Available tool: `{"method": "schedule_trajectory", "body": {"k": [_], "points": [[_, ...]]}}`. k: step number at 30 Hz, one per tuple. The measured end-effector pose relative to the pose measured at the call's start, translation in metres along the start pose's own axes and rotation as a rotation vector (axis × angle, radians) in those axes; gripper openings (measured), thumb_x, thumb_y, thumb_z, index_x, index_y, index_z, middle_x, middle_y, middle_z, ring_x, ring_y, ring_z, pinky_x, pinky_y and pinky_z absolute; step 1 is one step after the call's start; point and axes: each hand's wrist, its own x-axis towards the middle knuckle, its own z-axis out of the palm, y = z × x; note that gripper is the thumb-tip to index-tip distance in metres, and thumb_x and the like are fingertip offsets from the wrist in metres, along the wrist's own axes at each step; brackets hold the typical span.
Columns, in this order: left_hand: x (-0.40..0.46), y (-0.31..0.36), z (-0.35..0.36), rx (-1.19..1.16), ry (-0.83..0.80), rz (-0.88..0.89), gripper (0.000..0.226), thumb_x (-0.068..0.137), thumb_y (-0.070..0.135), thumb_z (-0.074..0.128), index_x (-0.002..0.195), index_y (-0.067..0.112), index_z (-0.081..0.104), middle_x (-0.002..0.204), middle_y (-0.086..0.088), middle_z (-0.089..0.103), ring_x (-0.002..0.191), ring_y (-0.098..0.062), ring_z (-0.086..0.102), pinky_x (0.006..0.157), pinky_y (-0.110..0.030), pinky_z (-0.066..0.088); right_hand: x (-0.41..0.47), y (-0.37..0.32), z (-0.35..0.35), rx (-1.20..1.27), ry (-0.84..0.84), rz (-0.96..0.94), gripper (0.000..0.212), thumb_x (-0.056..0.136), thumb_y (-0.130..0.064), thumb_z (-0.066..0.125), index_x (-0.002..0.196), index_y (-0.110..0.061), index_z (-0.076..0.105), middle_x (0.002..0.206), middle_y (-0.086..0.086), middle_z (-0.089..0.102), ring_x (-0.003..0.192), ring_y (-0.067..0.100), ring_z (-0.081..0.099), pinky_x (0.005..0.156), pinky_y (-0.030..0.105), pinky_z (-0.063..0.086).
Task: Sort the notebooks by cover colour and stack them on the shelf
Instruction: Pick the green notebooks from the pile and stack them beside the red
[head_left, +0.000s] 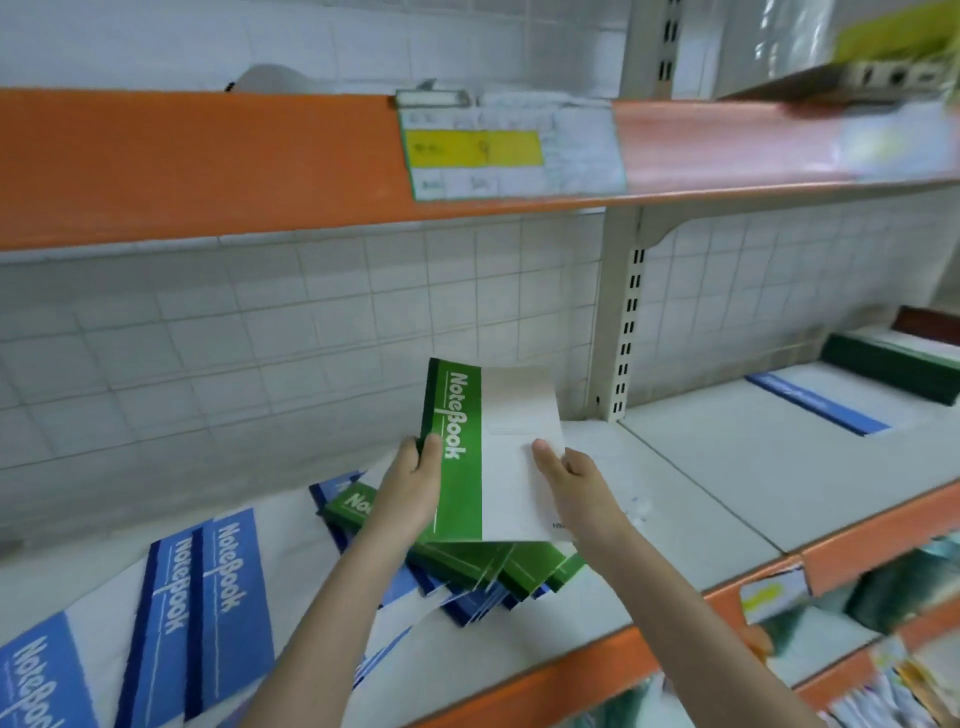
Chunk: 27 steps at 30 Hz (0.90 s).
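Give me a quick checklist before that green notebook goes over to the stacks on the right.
1. Grip: left hand and right hand both hold the green notebook: ok.
2. Notebook lifted off the mixed pile: ok.
3. Green stack exists on the right, behind the blue stack: ok.
4. Bare shelf between here and there: ok.
5. One notebook held or several: cannot tell.
6. Green stack squared up: cannot tell, blurred.
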Motion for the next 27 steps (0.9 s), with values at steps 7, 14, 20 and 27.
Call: {"method": "schedule_trajectory", "body": {"k": [7,14,20,27], "points": [[-0.003,0.03,0.101,-0.169,-0.291,-0.134,0.032,0.103,0.036,0.03,0.112,0.019,0.056,0.103,-0.002,0.067,0.093,-0.019,0.065,0.072,-0.033,0.051,-0.019,0.016,-0.105,0.07,0.242,0.193,0.028,0.099,-0.035,0.042,0.096,-0.009,0.054,0.089,0.005,0.055,0.083,0.023,0.053,0.068,0.03,0.042],[-0.021,0.052,0.219,-0.197,-0.442,-0.155,0.027,0.103,0.028,0.034,0.095,0.018,0.058,0.098,-0.008,0.068,0.086,-0.022,0.066,0.071,-0.029,0.052,-0.047,0.05,-0.212,0.011,0.445,0.263,0.027,0.098,-0.037,0.043,0.079,-0.018,0.05,0.076,0.0,0.05,0.067,0.014,0.048,0.046,0.02,0.039],[-0.047,0.078,0.309,-0.201,-0.577,-0.182,0.031,0.103,0.026,0.034,0.113,0.007,0.057,0.102,-0.015,0.067,0.084,-0.026,0.066,0.064,-0.028,0.052,-0.063,0.076,-0.297,-0.051,0.607,0.303,0.032,0.097,-0.033,0.044,0.072,-0.015,0.051,0.065,-0.001,0.05,0.057,0.011,0.046,0.042,0.016,0.036],[-0.066,0.112,0.405,-0.238,-0.655,-0.194,0.029,0.103,0.023,0.035,0.112,0.007,0.058,0.099,-0.013,0.068,0.077,-0.021,0.064,0.06,-0.024,0.05,-0.074,0.097,-0.391,-0.045,0.677,0.325,0.03,0.097,-0.035,0.046,0.077,-0.015,0.053,0.073,0.001,0.055,0.065,0.014,0.05,0.053,0.025,0.036]]}}
